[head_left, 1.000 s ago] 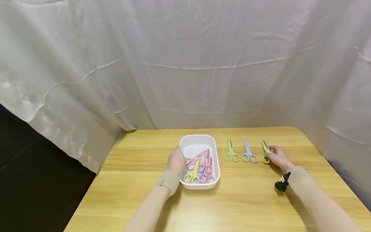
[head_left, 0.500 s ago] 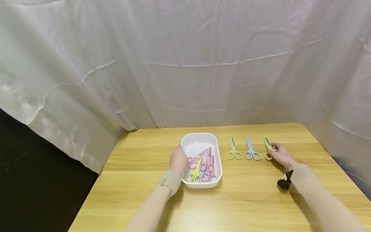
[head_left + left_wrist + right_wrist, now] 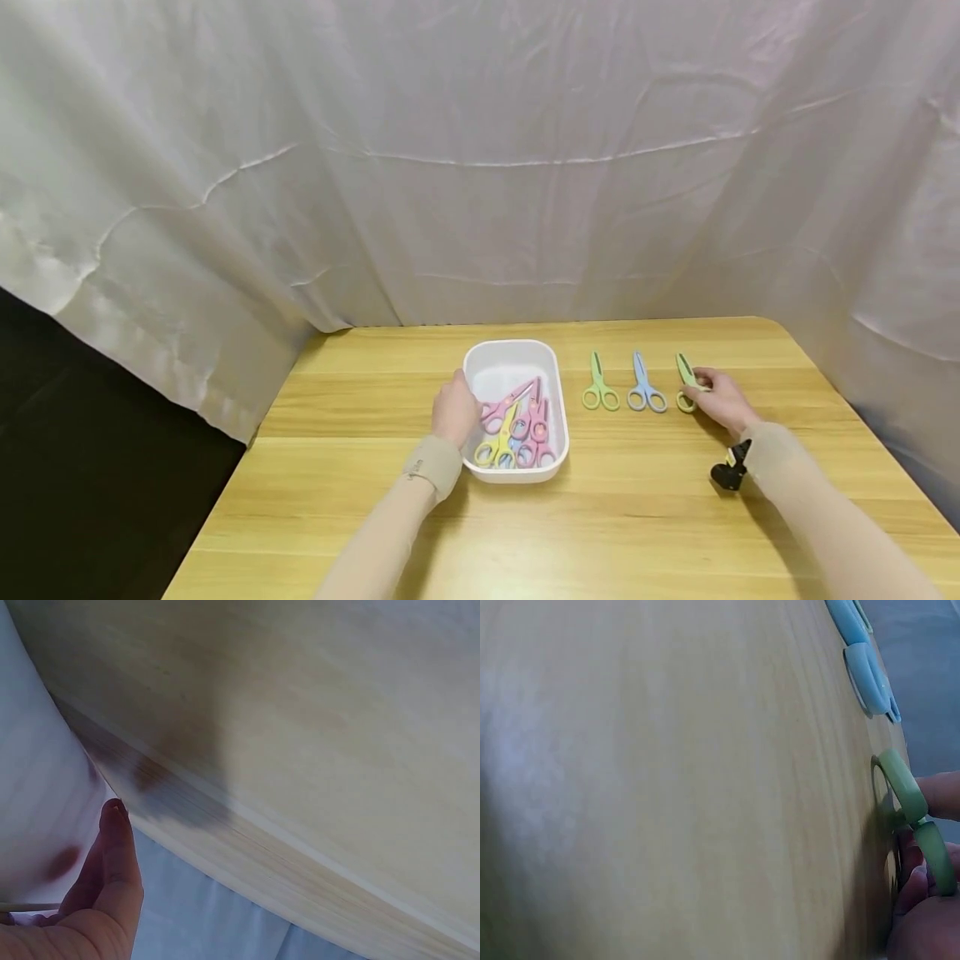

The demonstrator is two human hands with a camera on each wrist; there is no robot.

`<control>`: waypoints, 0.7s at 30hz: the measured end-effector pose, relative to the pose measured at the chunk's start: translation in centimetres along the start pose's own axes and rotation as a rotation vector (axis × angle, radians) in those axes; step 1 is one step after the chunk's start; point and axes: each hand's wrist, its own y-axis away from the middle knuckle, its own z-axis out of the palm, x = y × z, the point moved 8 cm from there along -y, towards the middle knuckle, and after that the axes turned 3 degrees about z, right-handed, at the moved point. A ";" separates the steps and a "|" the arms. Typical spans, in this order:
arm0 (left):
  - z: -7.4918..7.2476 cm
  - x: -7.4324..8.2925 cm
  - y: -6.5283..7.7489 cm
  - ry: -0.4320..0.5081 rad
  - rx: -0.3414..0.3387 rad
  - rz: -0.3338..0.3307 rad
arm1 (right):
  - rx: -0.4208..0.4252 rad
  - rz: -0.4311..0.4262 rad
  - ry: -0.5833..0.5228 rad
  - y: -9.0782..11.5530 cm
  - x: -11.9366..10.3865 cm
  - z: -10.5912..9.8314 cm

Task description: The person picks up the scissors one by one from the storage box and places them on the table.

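Here we watch the left hand (image 3: 454,412) gripping the white tub (image 3: 517,476) by its left side, presumably to steady it, its exact hold partly hidden; the right hand (image 3: 723,402) pinches the rightmost green scissors (image 3: 686,371) on the table (image 3: 600,525), set apart from the blue scissors (image 3: 642,387), likely for easier grasping.

Left grip (image 3: 455,412) holding, right grip (image 3: 723,402) pinching.
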 end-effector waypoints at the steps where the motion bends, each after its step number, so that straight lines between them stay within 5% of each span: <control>1: 0.0 0.0 0.0 -0.001 -0.001 0.002 | 0.005 -0.003 0.002 0.0 0.0 0.0; 21: -0.1 0.1 0.1 -0.017 -0.001 0.010 | 0.058 -0.050 0.065 -0.3 -0.4 0.0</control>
